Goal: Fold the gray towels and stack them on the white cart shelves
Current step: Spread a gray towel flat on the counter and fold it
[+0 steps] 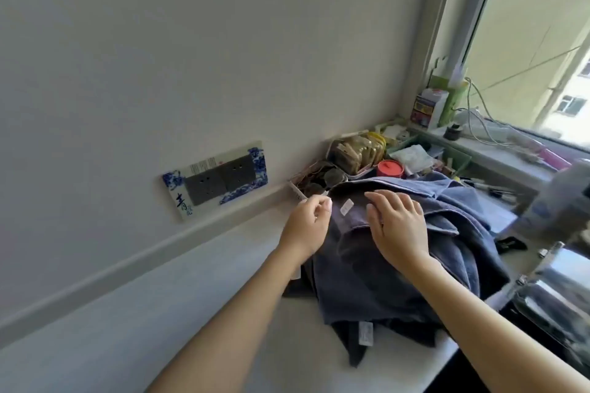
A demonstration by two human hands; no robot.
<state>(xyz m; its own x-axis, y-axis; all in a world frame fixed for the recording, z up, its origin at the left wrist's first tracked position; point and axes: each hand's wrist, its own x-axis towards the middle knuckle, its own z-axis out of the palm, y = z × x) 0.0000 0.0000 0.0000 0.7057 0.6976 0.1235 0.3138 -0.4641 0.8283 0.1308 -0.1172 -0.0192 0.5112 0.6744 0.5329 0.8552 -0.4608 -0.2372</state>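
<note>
Left hand [308, 222] pinches the corner of the dark gray terry towel [367, 268]; right hand [397, 223] lies flat, fingers spread, on it. Risk: pulling drags the loose pile beneath, near the white desk [191, 290] edge, off.

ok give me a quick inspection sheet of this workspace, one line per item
surface: white countertop along the wall, bare on its left part
job's things: pile of gray towels heaped on the counter, unfolded, white labels showing; no white cart in view
clutter: red lid, packets and small items in containers behind the pile; shiny metal object at the right edge
grips: left hand pinches the top towel's edge; right hand rests flat on the pile
cables: white cables on the window sill
surroundings: wall socket panel with blue-and-white trim; window at the right
</note>
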